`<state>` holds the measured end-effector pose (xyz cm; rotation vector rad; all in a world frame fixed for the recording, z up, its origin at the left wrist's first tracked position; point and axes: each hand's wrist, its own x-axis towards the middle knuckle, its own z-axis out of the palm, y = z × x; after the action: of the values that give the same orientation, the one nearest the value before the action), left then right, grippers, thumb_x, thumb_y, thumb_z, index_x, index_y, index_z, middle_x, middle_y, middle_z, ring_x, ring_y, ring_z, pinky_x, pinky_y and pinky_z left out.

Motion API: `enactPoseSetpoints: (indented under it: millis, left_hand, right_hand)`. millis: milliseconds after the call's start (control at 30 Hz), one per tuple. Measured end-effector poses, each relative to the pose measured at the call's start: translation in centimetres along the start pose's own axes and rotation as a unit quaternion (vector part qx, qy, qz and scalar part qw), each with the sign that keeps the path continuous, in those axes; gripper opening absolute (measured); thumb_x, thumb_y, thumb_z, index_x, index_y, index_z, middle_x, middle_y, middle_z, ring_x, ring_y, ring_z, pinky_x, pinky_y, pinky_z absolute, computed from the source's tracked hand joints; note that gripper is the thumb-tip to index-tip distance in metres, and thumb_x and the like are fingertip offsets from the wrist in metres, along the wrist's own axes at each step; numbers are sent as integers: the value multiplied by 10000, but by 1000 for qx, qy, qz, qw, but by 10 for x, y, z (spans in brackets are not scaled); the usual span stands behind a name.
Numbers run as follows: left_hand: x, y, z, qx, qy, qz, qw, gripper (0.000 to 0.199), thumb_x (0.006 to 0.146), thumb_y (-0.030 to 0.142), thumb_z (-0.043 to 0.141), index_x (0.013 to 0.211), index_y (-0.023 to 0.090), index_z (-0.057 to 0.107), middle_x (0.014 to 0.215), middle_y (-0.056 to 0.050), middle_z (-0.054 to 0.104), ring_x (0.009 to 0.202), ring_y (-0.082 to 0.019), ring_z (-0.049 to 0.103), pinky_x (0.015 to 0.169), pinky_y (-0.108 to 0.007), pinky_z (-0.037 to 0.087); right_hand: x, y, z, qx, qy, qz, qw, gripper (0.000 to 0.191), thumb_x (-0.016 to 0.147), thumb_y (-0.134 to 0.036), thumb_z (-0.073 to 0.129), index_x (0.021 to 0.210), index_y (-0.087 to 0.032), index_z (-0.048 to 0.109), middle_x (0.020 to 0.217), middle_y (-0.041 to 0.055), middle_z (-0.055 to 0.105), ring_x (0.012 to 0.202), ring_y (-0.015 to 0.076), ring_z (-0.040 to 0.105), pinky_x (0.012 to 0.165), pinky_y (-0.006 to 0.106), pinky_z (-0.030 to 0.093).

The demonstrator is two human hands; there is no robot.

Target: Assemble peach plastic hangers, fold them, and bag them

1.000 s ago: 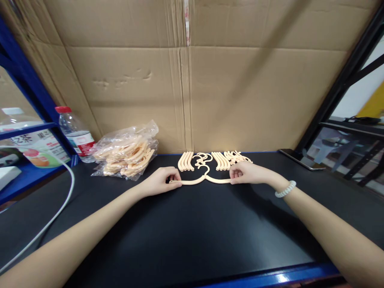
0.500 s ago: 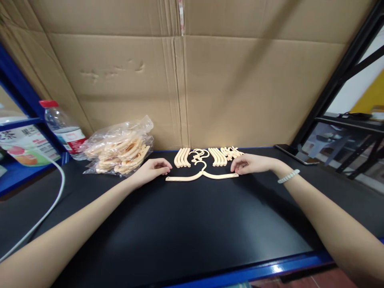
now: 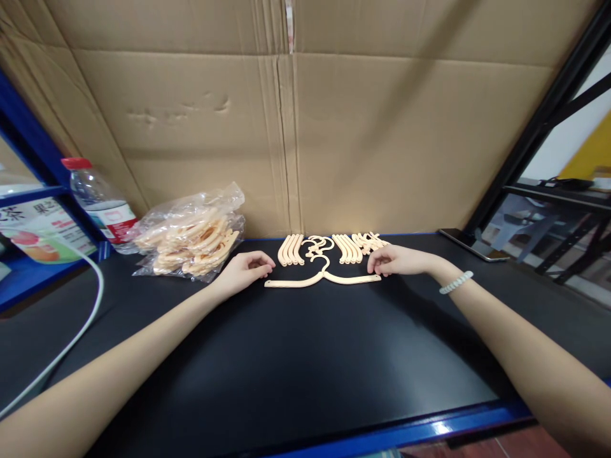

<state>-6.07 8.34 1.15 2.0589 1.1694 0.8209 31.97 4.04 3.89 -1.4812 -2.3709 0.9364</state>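
Observation:
A cream-coloured hanger [image 3: 299, 282] lies flat on the black tabletop, its two curved arms spread and its hook pointing away from me. Beside its left end rests my left hand [image 3: 244, 270], fingers loosely bent and apart, with nothing in it. My right hand [image 3: 400, 260] is at the other end, close to the tip; its fingers hang loosely curled and hold nothing. Behind the hanger are a left row of curved hanger arms [image 3: 291, 250], a cluster of hooks [image 3: 317, 245], a right row of hanger arms [image 3: 347, 249] and a heap of small cream pieces [image 3: 370, 242].
A clear plastic bag [image 3: 191, 238] of cream hanger parts lies at the left, by a red-capped bottle [image 3: 111, 213]. A white cable [image 3: 81, 340] crosses the left side. A dark flat device [image 3: 470, 246] lies back right. Cardboard [image 3: 191, 127] stands behind the table.

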Motion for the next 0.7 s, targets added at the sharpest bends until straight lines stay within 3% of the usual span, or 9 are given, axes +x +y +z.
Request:
enactPoseSetpoints:
  millis: [700]
  left_hand:
    - [0,3,2,12,11,-8,1000,254,711,418,630,785,180,681,716,-21,683,663,-186,642,637,-300,515]
  right_hand:
    - [2,-2,4,-27,18,-1,999,188,690,-182,516,809,-167,660,692,13,603,649,143,520,593,248,407]
